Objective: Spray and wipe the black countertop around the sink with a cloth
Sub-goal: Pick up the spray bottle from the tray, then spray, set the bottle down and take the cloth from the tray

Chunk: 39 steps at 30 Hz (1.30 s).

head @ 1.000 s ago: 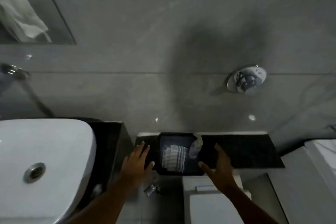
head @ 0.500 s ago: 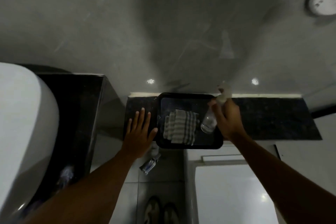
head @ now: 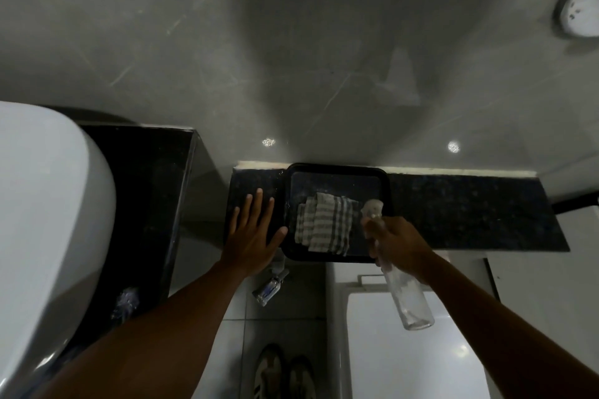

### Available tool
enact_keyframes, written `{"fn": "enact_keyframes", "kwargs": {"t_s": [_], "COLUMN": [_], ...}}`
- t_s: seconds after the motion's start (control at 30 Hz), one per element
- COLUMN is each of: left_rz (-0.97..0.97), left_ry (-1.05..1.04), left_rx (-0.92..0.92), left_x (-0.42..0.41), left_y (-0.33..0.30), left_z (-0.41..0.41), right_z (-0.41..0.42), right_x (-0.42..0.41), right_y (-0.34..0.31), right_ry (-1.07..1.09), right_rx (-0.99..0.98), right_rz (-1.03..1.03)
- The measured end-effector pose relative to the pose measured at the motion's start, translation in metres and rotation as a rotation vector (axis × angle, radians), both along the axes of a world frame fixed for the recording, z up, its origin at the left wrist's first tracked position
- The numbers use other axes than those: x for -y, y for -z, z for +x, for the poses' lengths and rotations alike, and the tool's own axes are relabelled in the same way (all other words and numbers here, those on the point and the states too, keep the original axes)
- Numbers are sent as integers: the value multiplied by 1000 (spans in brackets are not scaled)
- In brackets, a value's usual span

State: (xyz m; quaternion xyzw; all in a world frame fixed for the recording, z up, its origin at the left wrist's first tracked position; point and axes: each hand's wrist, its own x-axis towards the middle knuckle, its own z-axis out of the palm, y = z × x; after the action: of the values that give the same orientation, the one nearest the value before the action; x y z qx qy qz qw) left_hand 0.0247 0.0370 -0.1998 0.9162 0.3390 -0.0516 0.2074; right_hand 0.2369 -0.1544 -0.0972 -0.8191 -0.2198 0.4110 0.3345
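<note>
A folded grey-and-white striped cloth [head: 325,226] lies in a black tray [head: 337,168] on a narrow black stone ledge [head: 470,214]. My right hand [head: 400,244] grips a clear spray bottle [head: 406,298] by its neck, lifted over the tray's right front corner, nozzle pointing away, body tilted back toward me. My left hand [head: 254,235] lies flat with fingers spread on the ledge just left of the tray. The black countertop [head: 146,191] lies beside the white sink [head: 42,236] at the left.
Grey tiled wall rises behind the ledge. A white toilet tank and lid [head: 408,350] sit below the ledge at right. A small metal valve [head: 269,288] hangs under the ledge. Two shoes [head: 285,372] stand on the floor tiles.
My right hand closed on the spray bottle in the tray, then lifted it out and pulled it back toward me. The left hand settled flat on the ledge. The view moved closer and lower.
</note>
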Motion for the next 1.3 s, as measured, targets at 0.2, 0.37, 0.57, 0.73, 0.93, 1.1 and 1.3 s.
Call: {"fn": "enact_keyframes", "kwargs": {"t_s": [0.2, 0.37, 0.57, 0.73, 0.93, 1.1, 1.3], "left_rz": [19, 18, 41, 59, 70, 68, 52], "left_ry": [4, 2, 1, -2, -3, -5, 10], "left_rx": [-3, 16, 37, 49, 46, 49, -15], "left_x": [0, 0, -1, 0, 0, 0, -1], "left_y": [2, 5, 9, 13, 12, 14, 8], "left_z": [0, 0, -2, -2, -2, -3, -2], "right_z": [-5, -9, -9, 29, 27, 11, -36], "right_x": [-9, -15, -20, -32, -21, -15, 4], "right_y": [-5, -6, -6, -28, 1, 14, 24], "right_ry": [-15, -29, 20, 457, 369, 329, 575], "right_rx": [39, 17, 118, 375, 368, 360, 259], "right_rz": [2, 18, 75, 389, 446, 465, 400]}}
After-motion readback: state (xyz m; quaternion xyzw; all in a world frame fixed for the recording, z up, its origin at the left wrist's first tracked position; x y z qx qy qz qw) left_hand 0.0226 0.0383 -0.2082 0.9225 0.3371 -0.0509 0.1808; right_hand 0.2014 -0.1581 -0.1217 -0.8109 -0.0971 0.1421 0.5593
